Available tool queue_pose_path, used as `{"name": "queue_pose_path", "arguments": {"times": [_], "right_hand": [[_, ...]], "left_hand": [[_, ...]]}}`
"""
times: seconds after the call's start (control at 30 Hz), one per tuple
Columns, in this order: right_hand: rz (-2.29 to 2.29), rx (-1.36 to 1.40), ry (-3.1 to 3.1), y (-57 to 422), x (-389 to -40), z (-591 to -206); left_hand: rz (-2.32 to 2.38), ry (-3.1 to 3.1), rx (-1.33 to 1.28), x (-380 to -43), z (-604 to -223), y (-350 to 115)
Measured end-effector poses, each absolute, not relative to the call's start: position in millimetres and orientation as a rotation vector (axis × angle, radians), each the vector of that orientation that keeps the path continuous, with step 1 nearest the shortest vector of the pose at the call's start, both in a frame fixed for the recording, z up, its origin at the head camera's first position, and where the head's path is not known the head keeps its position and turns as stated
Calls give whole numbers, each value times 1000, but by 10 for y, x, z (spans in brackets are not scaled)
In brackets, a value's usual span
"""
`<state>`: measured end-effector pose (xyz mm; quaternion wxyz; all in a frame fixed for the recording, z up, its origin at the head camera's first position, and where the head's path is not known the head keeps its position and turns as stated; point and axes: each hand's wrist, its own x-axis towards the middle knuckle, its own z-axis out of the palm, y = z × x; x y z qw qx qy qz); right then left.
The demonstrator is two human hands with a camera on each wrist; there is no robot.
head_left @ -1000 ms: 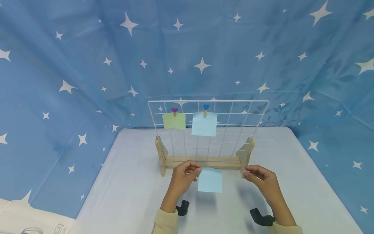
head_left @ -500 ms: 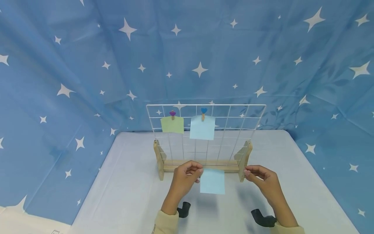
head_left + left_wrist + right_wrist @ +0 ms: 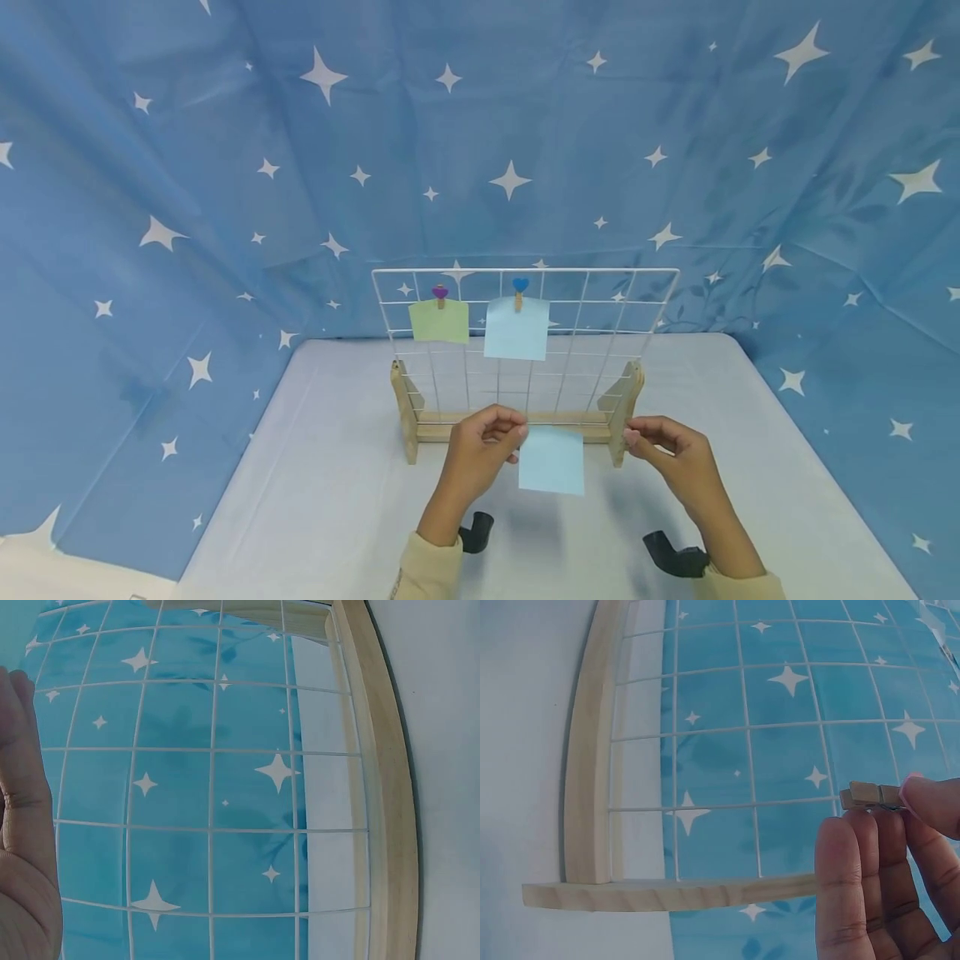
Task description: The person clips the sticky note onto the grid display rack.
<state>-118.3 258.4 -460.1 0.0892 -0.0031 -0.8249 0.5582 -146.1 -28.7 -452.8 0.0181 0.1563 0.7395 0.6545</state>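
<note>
My left hand (image 3: 480, 450) pinches a light blue paper note (image 3: 552, 461) by its upper left corner, in front of the rack's base. In the left wrist view only part of the left hand (image 3: 26, 825) shows, at the left edge. My right hand (image 3: 671, 462) is near the rack's right foot. Between its thumb and fingers it holds a small wooden clothespin (image 3: 866, 794), plain in the right wrist view. Behind both hands stands a white wire grid (image 3: 585, 317). A green note (image 3: 435, 323) hangs there under a purple heart clothespin (image 3: 440, 292), beside another light blue note (image 3: 517, 333) under a blue heart clothespin (image 3: 519, 287).
The grid stands on a wooden base with two upright feet; the right foot (image 3: 630, 408) is close to my right hand. A pale cloth covers the table (image 3: 330, 467). Blue star-patterned curtain (image 3: 480, 125) surrounds the back and sides. Black wrist mounts (image 3: 678, 557) sit at both wrists.
My left hand has moved slightly right with the light blue note. The right hand has barely moved and keeps its pinch. The head view has shifted a little.
</note>
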Motion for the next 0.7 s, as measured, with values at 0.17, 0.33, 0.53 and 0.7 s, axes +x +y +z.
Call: {"name": "queue_pose_path", "arguments": {"times": [0.17, 0.33, 0.53, 0.7], "right_hand": [[1612, 15, -2466, 2594, -1195, -4558], [1597, 30, -2465, 2595, -1196, -4521], [1615, 86, -2444, 2617, -1207, -4500], [1614, 111, -2424, 2635, -1207, -4455]], "left_hand": [[2034, 2292, 494, -1474, -4472, -284], [2032, 2291, 494, -1486, -4451, -274], [2044, 2298, 511, -1498, -4419, -258], [2054, 2308, 537, -1515, -4365, -238]]}}
